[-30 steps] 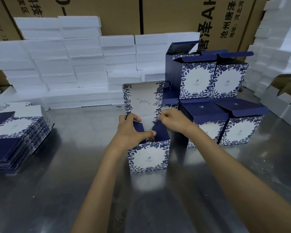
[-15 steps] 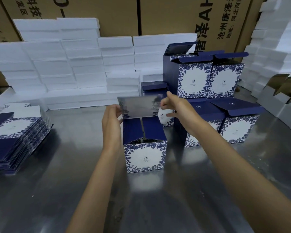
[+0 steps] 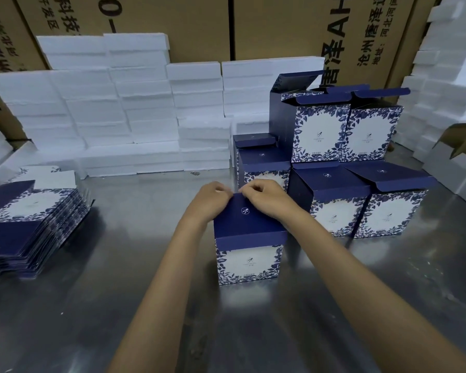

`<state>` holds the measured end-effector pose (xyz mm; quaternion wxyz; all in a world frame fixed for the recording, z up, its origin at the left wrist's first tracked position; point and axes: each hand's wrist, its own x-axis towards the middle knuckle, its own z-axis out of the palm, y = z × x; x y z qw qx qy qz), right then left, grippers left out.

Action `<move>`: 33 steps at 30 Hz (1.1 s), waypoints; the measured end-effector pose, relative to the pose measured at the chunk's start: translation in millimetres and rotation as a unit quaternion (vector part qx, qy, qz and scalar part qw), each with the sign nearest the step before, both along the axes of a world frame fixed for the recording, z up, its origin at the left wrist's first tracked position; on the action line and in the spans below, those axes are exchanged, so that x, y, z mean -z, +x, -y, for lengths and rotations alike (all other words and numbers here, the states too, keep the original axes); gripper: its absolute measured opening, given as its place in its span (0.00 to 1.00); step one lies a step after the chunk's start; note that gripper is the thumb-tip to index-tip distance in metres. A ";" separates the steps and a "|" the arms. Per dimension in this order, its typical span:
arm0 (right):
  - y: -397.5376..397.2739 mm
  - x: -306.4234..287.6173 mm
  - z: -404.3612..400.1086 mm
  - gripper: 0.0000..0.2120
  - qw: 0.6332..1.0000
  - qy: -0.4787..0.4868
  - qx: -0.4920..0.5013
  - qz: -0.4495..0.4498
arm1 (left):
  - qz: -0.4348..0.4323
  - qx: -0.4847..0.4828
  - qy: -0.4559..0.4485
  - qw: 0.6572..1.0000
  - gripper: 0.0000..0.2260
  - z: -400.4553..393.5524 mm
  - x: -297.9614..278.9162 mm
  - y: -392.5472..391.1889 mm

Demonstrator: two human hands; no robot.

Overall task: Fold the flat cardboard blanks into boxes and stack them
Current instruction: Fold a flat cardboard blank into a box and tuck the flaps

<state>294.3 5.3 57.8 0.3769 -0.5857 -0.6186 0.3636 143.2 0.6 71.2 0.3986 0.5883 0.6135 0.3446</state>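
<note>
A blue-and-white floral box stands upright at the middle of the metal table, its navy lid folded down flat over the top. My left hand sits at the lid's far left corner with curled fingers on its back edge. My right hand does the same at the far right corner. A pile of flat blanks lies at the left. Finished boxes are stacked two high to the right, behind the box.
White foam slabs are piled along the back and up the right side. Brown shipping cartons form the wall behind them. An open brown-flapped carton sits at the right edge.
The lid flap, held up by both hands half a second ago, has come down over the box top. Both hands moved down onto its far edge.
</note>
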 end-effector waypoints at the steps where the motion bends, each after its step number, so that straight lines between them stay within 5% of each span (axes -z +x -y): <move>1: -1.4 1.7 -0.1 0.10 1.000 0.009 0.003 0.007 | -0.029 0.002 0.010 1.000 0.07 -2.0 2.6 5.7; 9: -0.5 3.9 -2.3 0.08 0.998 0.027 -0.011 0.055 | -0.004 -0.001 0.070 0.998 0.12 -3.0 15.9 10.5; 19: 2.4 4.3 1.7 0.09 0.998 0.022 0.013 0.052 | 0.056 -0.065 0.030 0.996 0.11 0.7 20.7 9.2; 28: 3.6 2.6 7.9 0.12 0.997 -0.002 0.038 0.066 | 0.016 -0.099 0.044 0.994 0.15 1.9 23.9 8.3; 33: 5.5 1.3 8.1 0.12 0.994 -0.019 0.056 0.097 | -0.086 -0.129 0.050 0.987 0.16 5.1 22.1 11.2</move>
